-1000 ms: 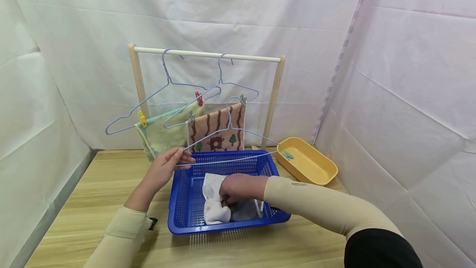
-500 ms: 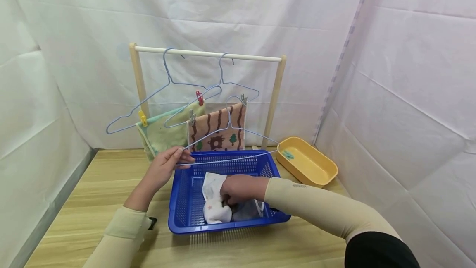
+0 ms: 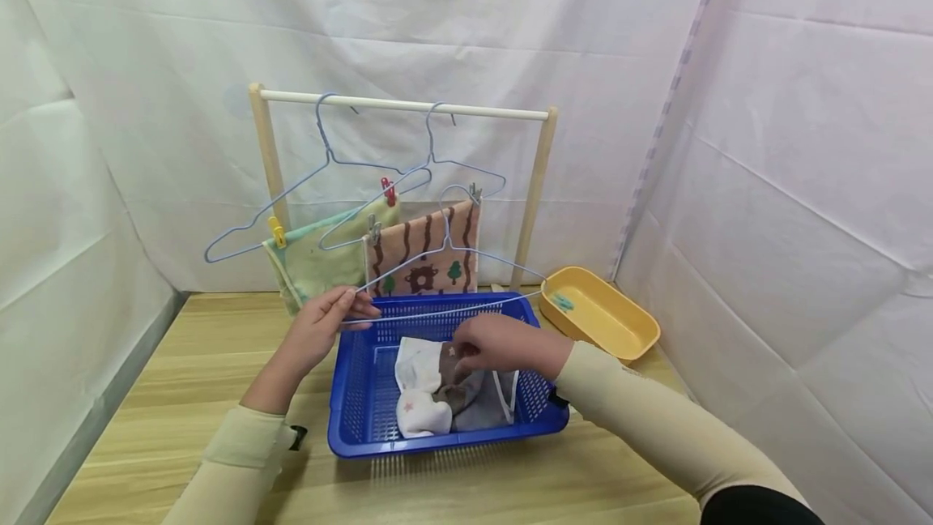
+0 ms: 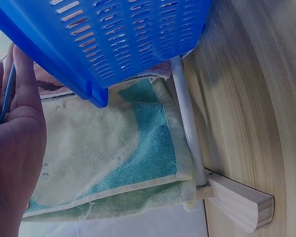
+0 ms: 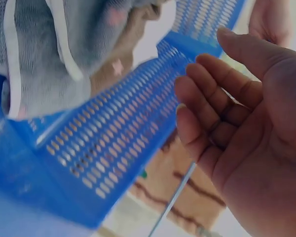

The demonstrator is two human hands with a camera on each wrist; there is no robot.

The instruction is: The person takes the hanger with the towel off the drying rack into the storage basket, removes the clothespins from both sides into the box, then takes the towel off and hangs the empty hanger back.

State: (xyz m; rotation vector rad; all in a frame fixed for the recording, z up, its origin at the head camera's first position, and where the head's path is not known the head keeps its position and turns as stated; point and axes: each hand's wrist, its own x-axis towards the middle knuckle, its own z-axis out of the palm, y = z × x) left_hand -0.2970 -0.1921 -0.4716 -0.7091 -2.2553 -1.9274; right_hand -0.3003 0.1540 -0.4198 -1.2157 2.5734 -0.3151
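With the blue basket [image 3: 394,446] as the dial, seen from the head camera, the left hand [image 3: 321,330] is at ten o'clock, pinching one corner of a light blue wire hanger [image 3: 448,243]. That hanger stretches from ten o'clock to about two, its neck at twelve, and its far end overlaps the rim of a yellow tray [image 3: 627,330] at two o'clock – whether they touch I cannot tell. The right hand [image 3: 503,343] is above the basket at two o'clock, fingers bent loosely towards the palm; the right wrist view shows the thumb held off and the fingertips apart from the clothes. Inside the basket, a white piece with a pink star [image 3: 425,416] is at seven o'clock, white cloth [image 3: 417,363] just beyond it at ten, a brown piece with a star [image 3: 449,353] near twelve, and grey cloth with white trim [image 3: 484,410] at four. Teal clips [image 3: 564,303] lie in the tray. Past twelve o'clock is a rack with a white rail [image 3: 386,104], from which two more blue hangers hang – a green towel [image 3: 331,245] with yellow and red clips between ten and eleven o'clock, and a patterned brown towel [image 3: 419,241] with grey clips near twelve. Basket and tray rest on a wood-grain table [image 3: 197,395]
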